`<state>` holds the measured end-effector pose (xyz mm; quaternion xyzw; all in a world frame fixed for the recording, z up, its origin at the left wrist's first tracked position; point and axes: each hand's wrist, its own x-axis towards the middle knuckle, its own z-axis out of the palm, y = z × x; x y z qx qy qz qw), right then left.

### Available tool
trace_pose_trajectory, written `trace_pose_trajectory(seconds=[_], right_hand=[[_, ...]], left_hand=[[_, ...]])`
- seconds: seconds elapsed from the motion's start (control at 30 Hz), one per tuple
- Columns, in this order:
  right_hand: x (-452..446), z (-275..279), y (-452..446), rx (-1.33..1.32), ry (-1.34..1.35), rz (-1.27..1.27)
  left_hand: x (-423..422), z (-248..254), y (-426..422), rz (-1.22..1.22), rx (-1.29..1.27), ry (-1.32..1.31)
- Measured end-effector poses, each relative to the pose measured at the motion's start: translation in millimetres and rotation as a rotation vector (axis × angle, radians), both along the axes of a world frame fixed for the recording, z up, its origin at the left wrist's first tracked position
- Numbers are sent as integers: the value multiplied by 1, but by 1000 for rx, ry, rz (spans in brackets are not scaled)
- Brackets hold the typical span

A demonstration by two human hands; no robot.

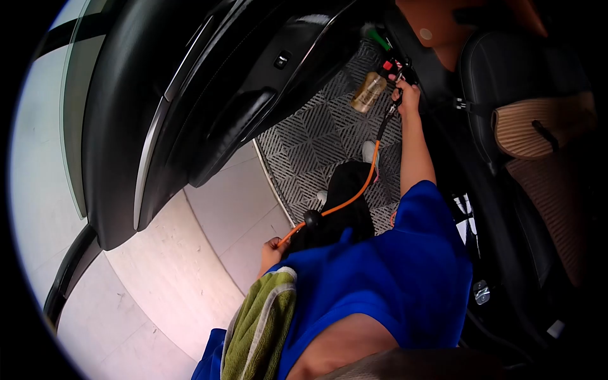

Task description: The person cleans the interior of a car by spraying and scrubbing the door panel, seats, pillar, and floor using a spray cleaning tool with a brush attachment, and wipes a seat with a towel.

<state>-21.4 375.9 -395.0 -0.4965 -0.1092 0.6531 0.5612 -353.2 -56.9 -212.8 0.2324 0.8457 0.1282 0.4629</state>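
Observation:
My right hand [407, 96] is closed around the handle of an air spray gun, at the car's open doorway. Attached to the gun is a clear bottle [368, 92] with a red cap and yellowish liquid. Just beyond the bottle shows a green piece [379, 39]; whether it belongs to the gun I cannot tell. An orange hose [362, 188] runs from the gun's handle back past my legs. Near my waist my left hand [271, 252] is closed on this hose, close to a black ball [313, 218] fitted on it.
The open car door [253, 95] stands to the left, its black inner panel facing me. On the right are car seats [525, 82] with a tan pad [541, 126]. Grey slatted floor tiles [316, 130] lie under my feet. A green towel [259, 323] hangs over my shoulder.

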Motion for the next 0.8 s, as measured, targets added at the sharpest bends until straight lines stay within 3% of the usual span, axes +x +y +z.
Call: trace_pose_trajectory(seconds=[0.23, 0.37, 0.43, 0.6, 0.77, 0.8], right_hand=[[-45, -57, -33, -154, -52, 26], [-72, -85, -75, -186, 25, 196], [-92, -73, -104, -212, 46, 280], [-114, -38, -169, -137, 23, 580], [-118, -15, -199, -119, -27, 547], [-125, -11, -199, -129, -47, 387]], left_hand=[[-2, 13, -24, 88, -21, 9], [-25, 4, -62, 87, -29, 55], [-29, 11, -69, 223, 75, 32], [-67, 4, -112, 76, 144, 185], [-92, -10, -158, 35, 186, 180], [-96, -13, -164, 61, 195, 181]])
